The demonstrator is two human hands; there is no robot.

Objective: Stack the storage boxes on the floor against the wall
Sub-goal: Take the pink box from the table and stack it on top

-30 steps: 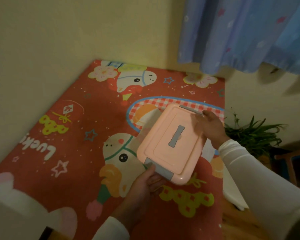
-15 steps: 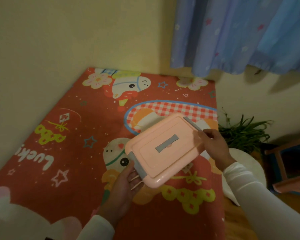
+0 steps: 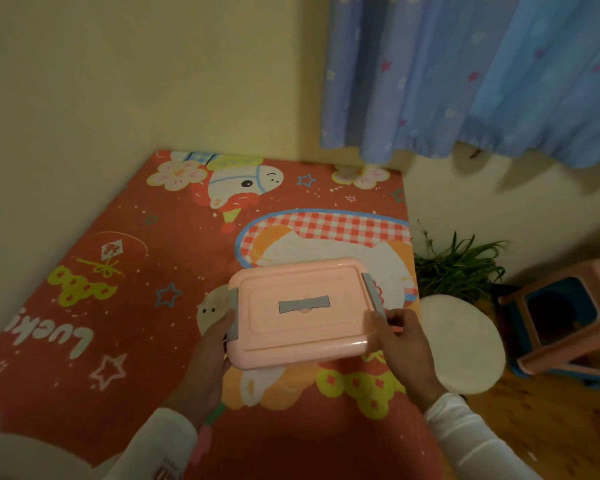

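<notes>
A: While the pink storage box is held above the red play mat, where exactly is it located?

B: Mid-frame, lid up and roughly level, over the mat's cartoon print. Not seen resting on the mat. Both yellow walls are well apart from it; the corner is seen beyond the mat's far edge.

A: State of the hands?

B: The left hand is closed on the left short end, thumb laid by the grey latch. The right hand is closed on the right short end, fingers curled at the near right corner below the other grey latch. White sleeves are worn on both arms.

A: Lid details?

B: Lid is seated; a grey handle strip is lying flat at its centre.

A: Surroundings?

B: A blue curtain is hung at top right. Right of the mat: a green plant, a round white object just beside the mat's edge, and a pink stool tilted on the wooden floor.
</notes>
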